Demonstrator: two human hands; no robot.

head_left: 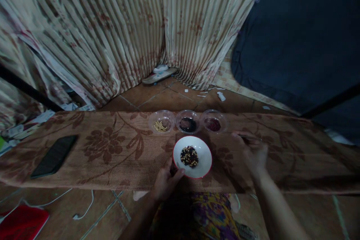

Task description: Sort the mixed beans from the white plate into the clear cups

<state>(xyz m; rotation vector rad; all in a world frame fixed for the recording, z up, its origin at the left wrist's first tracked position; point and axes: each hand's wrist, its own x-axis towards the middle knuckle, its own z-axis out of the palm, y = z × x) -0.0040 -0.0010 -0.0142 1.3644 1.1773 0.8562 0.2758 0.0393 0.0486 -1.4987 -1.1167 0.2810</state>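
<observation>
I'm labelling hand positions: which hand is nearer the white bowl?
Left. The left hand touches the near-left side of the white bowl; the right hand is apart from it, off to the right.

The bowl (204, 153) is presenting a smooth, glossy, apparently glazed surface. The three tubs (187, 111) are appearing as thin, clear, shiny plastic. The patterned cloth cover (135, 170) is showing a matt, coarse weave. The phone (55, 156) is displaying a smooth face. The curtains (112, 26) are reading as matt pleated cloth.
</observation>
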